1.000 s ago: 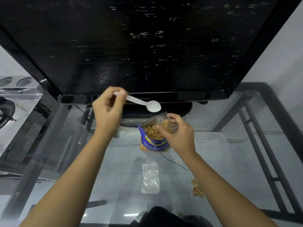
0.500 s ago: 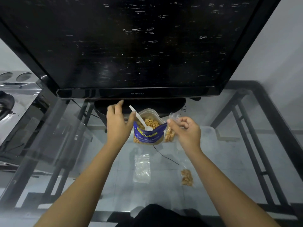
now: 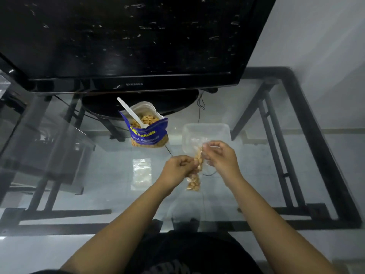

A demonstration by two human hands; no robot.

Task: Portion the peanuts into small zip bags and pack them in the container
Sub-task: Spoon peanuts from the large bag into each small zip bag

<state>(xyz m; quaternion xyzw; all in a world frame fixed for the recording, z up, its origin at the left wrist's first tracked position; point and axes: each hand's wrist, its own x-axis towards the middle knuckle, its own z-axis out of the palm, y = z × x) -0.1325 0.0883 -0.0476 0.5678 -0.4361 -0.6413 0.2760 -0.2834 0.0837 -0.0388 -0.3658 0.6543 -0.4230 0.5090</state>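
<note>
One zip bag (image 3: 198, 159), pinched between both hands (image 3: 178, 168) (image 3: 222, 156)

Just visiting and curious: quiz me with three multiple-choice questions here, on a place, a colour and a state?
1. Where is the white plastic spoon? A in the printed peanut pouch; B in the clear plastic container; C in a hand.
2. The pouch's colour? A red; B blue; C green.
3. The small clear zip bag of peanuts is: A held by both hands; B lying in the container; C under the spoon.
Key: 1A, its handle sticks out of the pouch; 2B, blue front; 3A, left hand and right hand pinch it.
</note>
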